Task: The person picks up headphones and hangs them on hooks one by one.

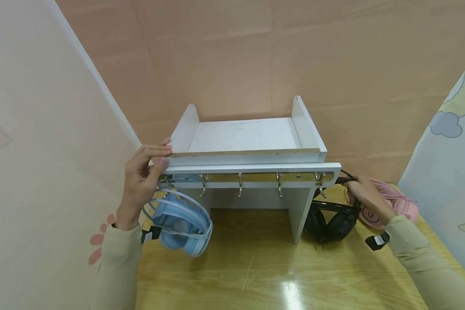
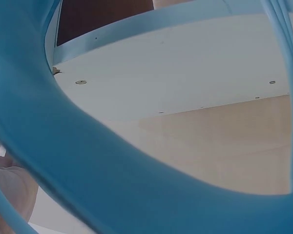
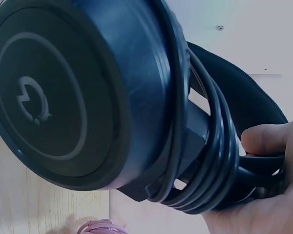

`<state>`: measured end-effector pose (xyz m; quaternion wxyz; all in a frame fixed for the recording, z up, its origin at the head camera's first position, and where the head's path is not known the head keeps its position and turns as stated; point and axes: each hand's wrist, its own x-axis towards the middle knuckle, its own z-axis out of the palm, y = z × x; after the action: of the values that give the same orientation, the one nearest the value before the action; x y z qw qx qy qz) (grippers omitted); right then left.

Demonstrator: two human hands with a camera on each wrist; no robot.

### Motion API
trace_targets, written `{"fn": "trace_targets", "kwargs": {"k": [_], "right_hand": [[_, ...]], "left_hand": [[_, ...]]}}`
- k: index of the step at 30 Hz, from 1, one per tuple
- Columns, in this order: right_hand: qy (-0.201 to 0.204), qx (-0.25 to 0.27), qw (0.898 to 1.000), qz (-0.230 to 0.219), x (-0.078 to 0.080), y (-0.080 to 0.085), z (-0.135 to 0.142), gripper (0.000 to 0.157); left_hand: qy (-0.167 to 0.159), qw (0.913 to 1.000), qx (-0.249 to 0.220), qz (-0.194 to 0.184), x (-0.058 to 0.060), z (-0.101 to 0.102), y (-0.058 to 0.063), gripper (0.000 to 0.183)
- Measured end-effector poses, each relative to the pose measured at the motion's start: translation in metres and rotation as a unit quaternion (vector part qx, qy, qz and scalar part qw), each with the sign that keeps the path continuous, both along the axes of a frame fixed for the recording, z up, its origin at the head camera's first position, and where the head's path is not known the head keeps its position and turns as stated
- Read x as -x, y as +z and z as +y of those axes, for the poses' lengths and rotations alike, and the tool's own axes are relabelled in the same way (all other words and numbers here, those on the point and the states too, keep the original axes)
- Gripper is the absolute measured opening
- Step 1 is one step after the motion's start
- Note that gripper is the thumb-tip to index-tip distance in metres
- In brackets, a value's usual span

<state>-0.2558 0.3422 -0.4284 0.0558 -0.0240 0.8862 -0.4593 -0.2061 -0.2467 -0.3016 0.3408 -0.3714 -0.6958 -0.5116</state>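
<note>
A white shelf [image 1: 245,158] with a row of metal hooks along its front rail stands on the wooden table. My left hand [image 1: 141,176] holds the shelf's left end, fingers over the top and thumb against the rail. Blue headphones [image 1: 184,221] hang at the leftmost hook, just under that hand; their blue band [image 2: 122,170] fills much of the left wrist view. With my right hand [image 1: 366,196] I grip black headphones [image 1: 339,224] by the headband, beside the shelf's right end. Their cable [image 3: 219,141] is wound in loops near one ear cup [image 3: 53,97].
Pink headphones [image 1: 407,209] lie on the table [image 1: 252,267] behind my right hand. Several hooks between the two ends, such as the middle hook [image 1: 240,185], carry nothing. Patterned walls [image 1: 459,172] close in on both sides, and brown paper [image 1: 236,56] covers the back.
</note>
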Motion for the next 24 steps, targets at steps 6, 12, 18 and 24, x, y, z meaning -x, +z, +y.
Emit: {"fn": "trace_targets", "kwargs": {"k": [6,12,18,24], "right_hand": [[-0.004,0.025,1.0,-0.008,-0.004,-0.001,0.005,0.026],[-0.013,0.047,0.998,-0.026,-0.009,0.0,0.005,0.024],[-0.014,0.037,0.999,-0.016,-0.013,0.001,0.007,0.029],[-0.016,0.057,0.998,-0.009,-0.02,0.002,0.01,0.027]], "left_hand": [[0.0,1.0,-0.001,0.0,0.0,0.001,0.0,0.015],[-0.003,1.0,-0.001,0.0,-0.001,0.001,0.0,0.015],[-0.001,1.0,-0.003,0.001,0.0,0.001,0.0,0.016],[-0.003,1.0,-0.002,0.005,-0.001,0.002,0.001,0.016]]}}
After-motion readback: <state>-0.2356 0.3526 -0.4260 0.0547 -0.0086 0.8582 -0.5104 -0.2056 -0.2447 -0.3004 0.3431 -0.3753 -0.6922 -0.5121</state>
